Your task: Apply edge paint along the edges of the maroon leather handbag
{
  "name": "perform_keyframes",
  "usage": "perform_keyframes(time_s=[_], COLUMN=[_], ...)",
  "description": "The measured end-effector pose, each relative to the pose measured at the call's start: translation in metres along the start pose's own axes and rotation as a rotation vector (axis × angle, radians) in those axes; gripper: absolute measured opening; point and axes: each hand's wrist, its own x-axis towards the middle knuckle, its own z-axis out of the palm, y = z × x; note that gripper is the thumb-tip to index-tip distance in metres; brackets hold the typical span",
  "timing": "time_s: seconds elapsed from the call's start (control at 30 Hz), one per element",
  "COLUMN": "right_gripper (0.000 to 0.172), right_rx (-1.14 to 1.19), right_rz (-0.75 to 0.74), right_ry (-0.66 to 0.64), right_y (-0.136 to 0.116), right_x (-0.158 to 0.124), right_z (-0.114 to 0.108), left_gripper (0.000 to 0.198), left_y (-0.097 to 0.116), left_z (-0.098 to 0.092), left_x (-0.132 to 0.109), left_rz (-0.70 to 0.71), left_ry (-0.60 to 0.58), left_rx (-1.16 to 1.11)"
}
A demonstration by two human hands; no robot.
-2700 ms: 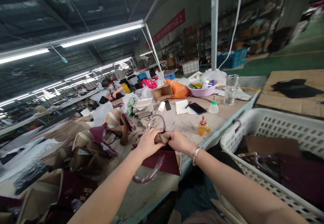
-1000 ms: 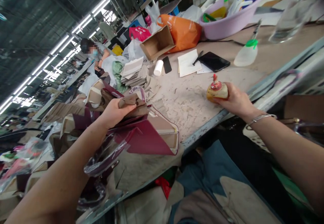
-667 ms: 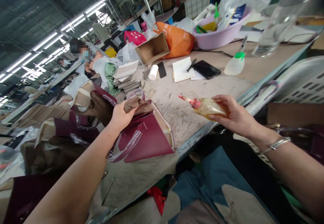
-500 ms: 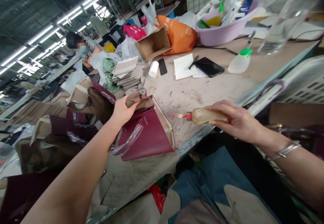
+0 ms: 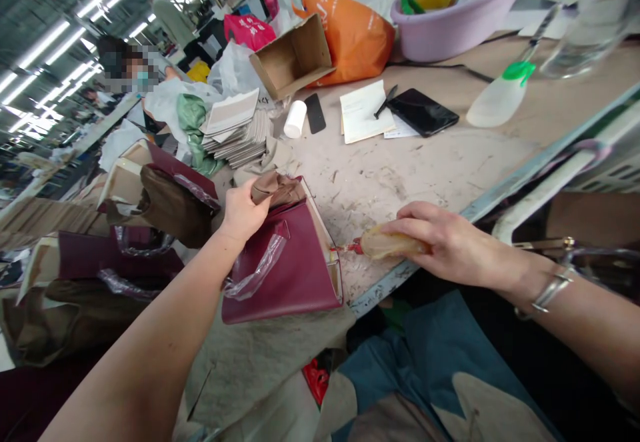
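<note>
Your one camera sits on your head, facing forward and down, tilted, close over the tabletop, with your left hand and right hand near mid-frame.

Scuffed worktable, ceiling strip lights, factory hall

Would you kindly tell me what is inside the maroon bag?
Crumpled brown material fills the mouth of the maroon bag, gripped by the left hand; anything deeper is hidden beneath it.

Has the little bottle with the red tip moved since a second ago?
Yes. The bottle in the right hand has moved away from the black phone toward the maroon bag, red tip at its edge.
</note>
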Motion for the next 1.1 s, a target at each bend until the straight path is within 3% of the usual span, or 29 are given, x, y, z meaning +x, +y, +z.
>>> perform_keyframes(time_s=[0.33,0.6,0.83,1.1], right_gripper=[0.038,0.029,0.028,0.041], right_rx=[-0.015,0.131,0.182,0.096], right_rz=[0.017,0.027,0.018,-0.036], right_ry=[-0.031,-0.026,-0.067,-0.023], right_y=[0.009,0.013,0.013,0.016], right_x=[0.008,0.013,0.01,0.004], right_z=[0.002,-0.005,0.002,0.002], left_gripper=[0.034,0.032,0.032,0.036], left_y=[0.007,0.006,0.011,0.009], left_z=[0.019,0.022,0.025,0.032], left_x=[0.003,0.004,0.004,0.0], left_rz=[0.016,0.048,0.105,0.142], left_ry=[-0.026,-0.018,-0.036,-0.052], left_rx=[0.12,0.155,0.181,0.228])
